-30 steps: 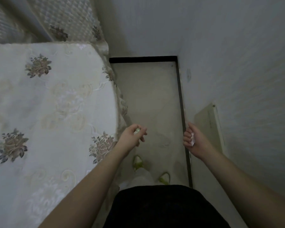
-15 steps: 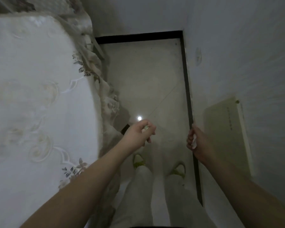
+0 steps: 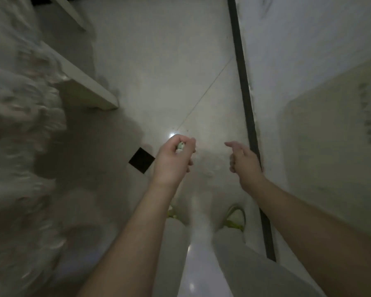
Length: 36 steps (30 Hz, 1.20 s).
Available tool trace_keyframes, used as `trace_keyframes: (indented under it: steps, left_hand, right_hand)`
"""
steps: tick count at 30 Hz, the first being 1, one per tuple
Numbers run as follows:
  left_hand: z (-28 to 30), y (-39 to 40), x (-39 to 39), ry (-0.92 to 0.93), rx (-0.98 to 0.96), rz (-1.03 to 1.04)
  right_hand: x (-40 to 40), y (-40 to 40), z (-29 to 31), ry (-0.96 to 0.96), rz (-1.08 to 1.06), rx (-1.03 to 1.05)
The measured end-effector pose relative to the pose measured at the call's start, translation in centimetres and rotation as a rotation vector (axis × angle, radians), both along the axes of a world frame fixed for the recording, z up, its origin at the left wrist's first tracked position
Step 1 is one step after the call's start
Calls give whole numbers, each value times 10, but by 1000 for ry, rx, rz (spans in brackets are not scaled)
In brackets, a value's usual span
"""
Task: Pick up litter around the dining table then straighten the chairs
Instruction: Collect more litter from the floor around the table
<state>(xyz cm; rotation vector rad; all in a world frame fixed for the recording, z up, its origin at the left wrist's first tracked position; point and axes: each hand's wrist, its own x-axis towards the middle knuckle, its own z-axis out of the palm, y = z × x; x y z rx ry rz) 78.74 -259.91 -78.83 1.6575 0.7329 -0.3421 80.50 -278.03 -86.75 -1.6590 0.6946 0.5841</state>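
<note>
Litter [image 3: 181, 146], a small pale scrap with a greenish tint, shows only as a sliver inside the left hand [image 3: 173, 160], just left of frame centre; too little of it shows to tell its long axis or which way it points. At 9 o'clock the blurred lace cloth [image 3: 19, 129] of the worktop hangs down, with a pale wooden bar [image 3: 84, 86] jutting from under it at 10 o'clock. Open tiled floor [image 3: 159, 61] runs from the centre to 12 o'clock, edged at 1 o'clock by a dark skirting strip [image 3: 244, 86] along the wall [image 3: 308, 50]. The left grip is curled round the scrap. The right hand [image 3: 243, 160], at 3 o'clock from it, has loose, half-spread fingers and holds nothing visible. A black square inlay [image 3: 141, 160] lies just left of the left hand.
</note>
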Motion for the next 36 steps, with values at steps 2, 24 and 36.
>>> trace_keyframes:
  steps: [2,24,36]
  left_hand:
    - [-40,5,-8,9,104,-72]
    - [-179,58,-46,-55,534,-371]
    - [-135,27,-57,60,307,-261]
  right_hand:
    - [-4,-6,-45,-16,119,-93]
    - [-32,13,-315,31,1081,-771]
    - [-34,-18,-176,35,586,-459]
